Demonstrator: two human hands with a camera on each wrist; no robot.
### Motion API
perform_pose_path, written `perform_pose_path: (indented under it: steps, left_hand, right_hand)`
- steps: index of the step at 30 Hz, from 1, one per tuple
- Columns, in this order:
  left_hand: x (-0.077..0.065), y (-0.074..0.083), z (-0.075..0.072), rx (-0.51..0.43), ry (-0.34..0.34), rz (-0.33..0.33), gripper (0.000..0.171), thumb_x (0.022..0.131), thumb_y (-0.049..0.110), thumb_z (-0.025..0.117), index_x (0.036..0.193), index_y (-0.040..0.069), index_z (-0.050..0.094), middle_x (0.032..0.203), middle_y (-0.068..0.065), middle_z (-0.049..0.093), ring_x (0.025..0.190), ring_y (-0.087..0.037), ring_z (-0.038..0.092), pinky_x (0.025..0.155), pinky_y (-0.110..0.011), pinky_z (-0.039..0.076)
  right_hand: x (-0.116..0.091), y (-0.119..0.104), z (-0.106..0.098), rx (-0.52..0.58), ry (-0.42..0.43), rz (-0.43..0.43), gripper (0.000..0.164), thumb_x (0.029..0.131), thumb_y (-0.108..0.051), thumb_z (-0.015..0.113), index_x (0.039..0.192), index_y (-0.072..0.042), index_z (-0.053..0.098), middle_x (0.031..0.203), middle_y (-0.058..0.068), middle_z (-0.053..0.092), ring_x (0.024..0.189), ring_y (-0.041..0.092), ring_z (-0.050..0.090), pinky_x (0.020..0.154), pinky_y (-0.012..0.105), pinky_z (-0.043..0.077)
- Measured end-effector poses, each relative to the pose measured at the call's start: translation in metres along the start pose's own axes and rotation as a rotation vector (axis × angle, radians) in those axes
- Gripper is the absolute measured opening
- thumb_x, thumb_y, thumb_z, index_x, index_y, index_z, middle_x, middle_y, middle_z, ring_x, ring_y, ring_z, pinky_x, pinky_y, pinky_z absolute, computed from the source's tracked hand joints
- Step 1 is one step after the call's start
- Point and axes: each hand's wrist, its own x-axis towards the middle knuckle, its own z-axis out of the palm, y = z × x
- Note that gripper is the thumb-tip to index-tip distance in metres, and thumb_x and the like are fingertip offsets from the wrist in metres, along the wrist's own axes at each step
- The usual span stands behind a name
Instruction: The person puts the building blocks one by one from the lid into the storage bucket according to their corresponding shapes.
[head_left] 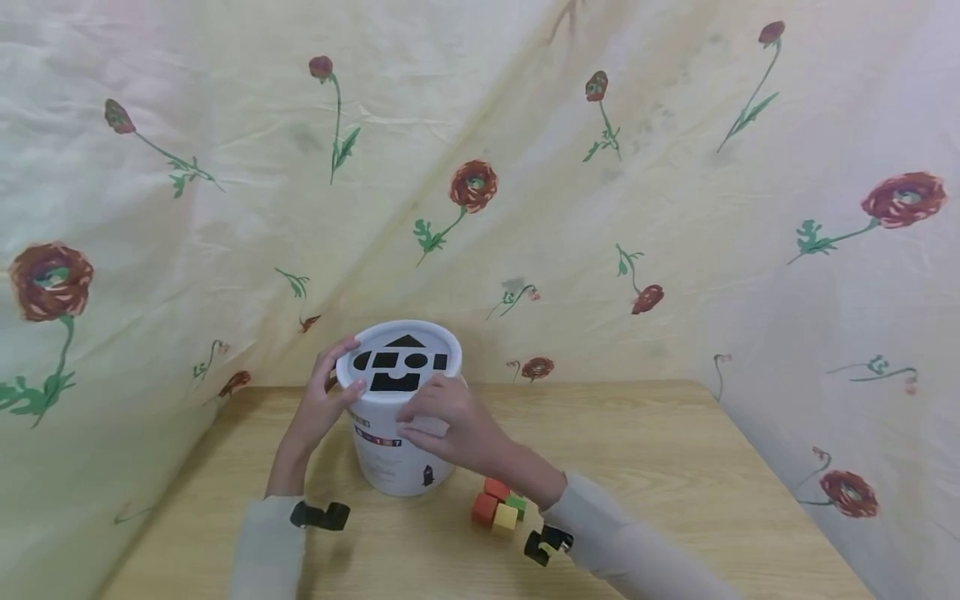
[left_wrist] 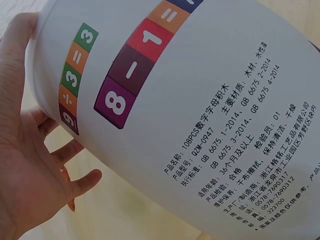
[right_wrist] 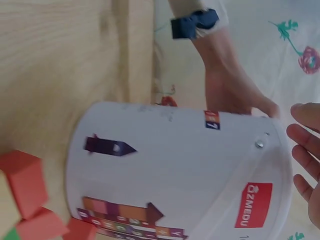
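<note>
A white bucket (head_left: 401,458) stands upright on the table, printed with coloured number tiles and small text. Its white lid (head_left: 431,336) has several dark shaped holes, including a triangle, a circle and an arch. My left hand (head_left: 321,407) holds the lid's left edge, thumb on the near side and fingers farther back. In the left wrist view some fingers of the left hand (left_wrist: 35,170) stand off the wall. My right hand (head_left: 457,421) is at the lid's front right edge, fingers loosely bent, thumb apart; nothing shows between them.
Beside the bucket's front right lie several blocks: a red block (head_left: 483,509), a yellow block (head_left: 505,519) and a green block (head_left: 517,504) among them. The wooden table (head_left: 637,467) meets a flowered cloth (head_left: 540,233) at the back and sides.
</note>
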Motion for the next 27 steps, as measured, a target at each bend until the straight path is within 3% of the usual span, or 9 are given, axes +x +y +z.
perform_pose_path:
  steps: [6,11,15,18,22,25,27]
  left_hand:
    - [-0.001,0.001,-0.002,-0.008,0.003,-0.009,0.066,0.093,0.022,0.066,0.154,0.019,0.04,0.166,-0.007,0.024,0.148,-0.033,0.024,0.117,-0.069,0.019]
    - [-0.002,0.003,-0.005,0.014,-0.007,-0.011,0.069,0.093,0.024,0.066,0.156,0.019,0.039,0.166,-0.007,0.024,0.148,-0.035,0.024,0.116,-0.07,0.021]
    - [0.0,0.006,-0.008,0.054,-0.025,-0.022,0.069,0.093,0.027,0.067,0.156,0.021,0.038,0.167,-0.007,0.022,0.15,-0.037,0.024,0.115,-0.071,0.023]
    - [0.003,0.007,-0.01,0.085,-0.042,-0.038,0.07,0.094,0.03,0.067,0.157,0.022,0.036,0.168,-0.006,0.02,0.151,-0.037,0.022,0.115,-0.072,0.024]
    - [0.007,0.008,-0.011,0.107,-0.071,-0.05,0.072,0.095,0.033,0.067,0.158,0.023,0.033,0.169,-0.007,0.017,0.152,-0.037,0.019,0.116,-0.072,0.023]
    - [0.01,0.01,-0.011,0.116,-0.085,-0.057,0.073,0.095,0.035,0.067,0.158,0.024,0.033,0.169,-0.007,0.015,0.153,-0.038,0.019,0.116,-0.072,0.024]
    - [0.011,0.01,-0.01,0.122,-0.092,-0.062,0.073,0.095,0.036,0.067,0.158,0.024,0.033,0.17,-0.007,0.015,0.153,-0.038,0.019,0.117,-0.071,0.024]
  right_hand:
    - [-0.018,-0.008,0.006,0.062,-0.038,0.003,0.015,0.082,-0.011,0.084,0.095,-0.008,0.076,0.097,0.001,0.076,0.1,0.018,0.067,0.094,0.023,0.055]
    - [-0.028,-0.012,0.014,0.087,-0.071,-0.014,0.014,0.082,-0.012,0.083,0.094,-0.009,0.076,0.092,-0.001,0.075,0.095,0.013,0.065,0.09,0.018,0.053]
    - [-0.035,-0.018,0.026,0.098,-0.144,-0.023,0.012,0.085,-0.017,0.082,0.094,-0.012,0.077,0.09,-0.005,0.075,0.092,0.008,0.063,0.089,0.011,0.048]
    - [-0.04,-0.026,0.04,0.155,-0.259,0.006,0.013,0.087,-0.021,0.08,0.097,-0.012,0.078,0.091,-0.005,0.076,0.09,0.007,0.062,0.086,0.006,0.043]
    - [-0.046,-0.038,0.064,0.211,-0.482,0.034,0.021,0.093,-0.025,0.075,0.111,-0.014,0.076,0.103,-0.005,0.077,0.099,0.004,0.063,0.09,0.002,0.038]
    - [-0.048,-0.049,0.085,0.195,-0.671,-0.02,0.033,0.099,-0.031,0.066,0.129,-0.017,0.068,0.123,-0.007,0.072,0.115,-0.001,0.06,0.098,0.002,0.035]
    - [-0.048,-0.059,0.102,0.174,-0.77,-0.102,0.04,0.103,-0.034,0.059,0.14,-0.018,0.06,0.137,-0.006,0.065,0.125,-0.002,0.055,0.102,0.003,0.034]
